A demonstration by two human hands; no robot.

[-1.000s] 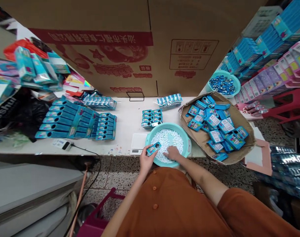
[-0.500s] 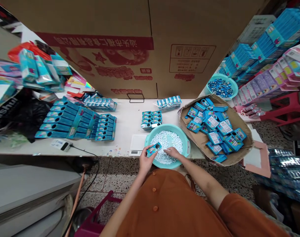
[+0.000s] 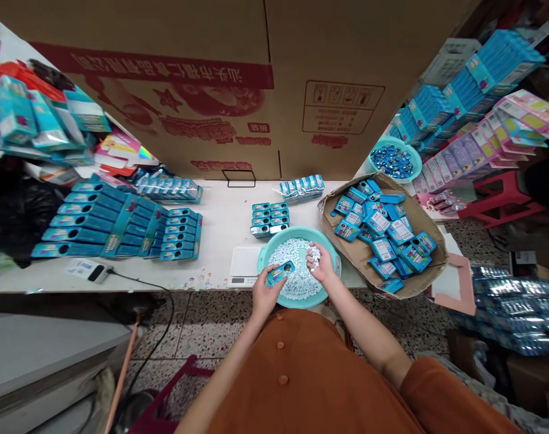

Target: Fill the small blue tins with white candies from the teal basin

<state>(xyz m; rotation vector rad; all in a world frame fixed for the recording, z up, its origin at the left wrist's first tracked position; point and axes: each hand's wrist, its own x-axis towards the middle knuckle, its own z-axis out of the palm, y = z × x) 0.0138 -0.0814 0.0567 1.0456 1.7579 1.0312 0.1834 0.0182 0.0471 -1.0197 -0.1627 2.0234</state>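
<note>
Over the left side of a turquoise basin (image 3: 261, 256), my left hand (image 3: 263, 294) is closed on a small blue box (image 3: 280, 273) with a dark round hole at one end. White candy pellets (image 3: 296, 288) fill the basin. My right hand (image 3: 322, 265) is above the basin's right part, palm up, its curled fingers cupping a handful of white pellets (image 3: 314, 256). A white digital scale (image 3: 244, 263) sits just left of the basin. Behind the basin, several small blue boxes (image 3: 269, 218) stand in two columns.
An open cardboard tray (image 3: 419, 286) of loose blue boxes lies to the right. Farther back is a bowl (image 3: 414, 158) of blue wrapped pieces. Rows of blue boxes (image 3: 106, 223) line the left. A large carton (image 3: 238, 36) blocks the table's back.
My right hand has risen out of the pellets and turned palm up with a handful in it. My left hand still holds the blue box. The view has shifted slightly.
</note>
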